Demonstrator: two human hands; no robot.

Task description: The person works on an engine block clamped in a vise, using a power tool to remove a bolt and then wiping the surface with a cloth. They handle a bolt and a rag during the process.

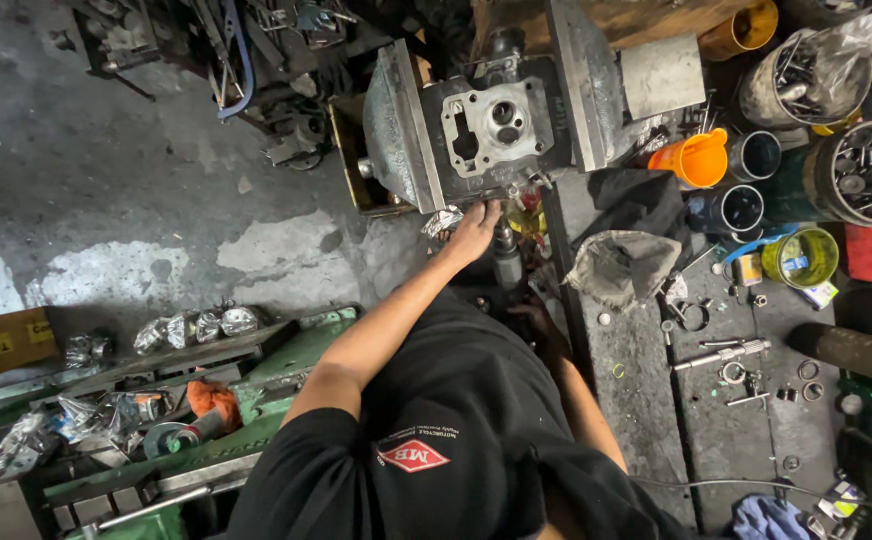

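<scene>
Below one clamped cylinder head point(491, 125), left hand point(474, 232) touches it, fingers extended; right hand point(536, 320) grip unclear.

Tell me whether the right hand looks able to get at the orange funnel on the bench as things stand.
Probably yes. The right hand sits low by the bench edge, and the orange funnel stands uncovered further up the bench; only a crumpled grey rag lies between, low enough to reach over.
</scene>
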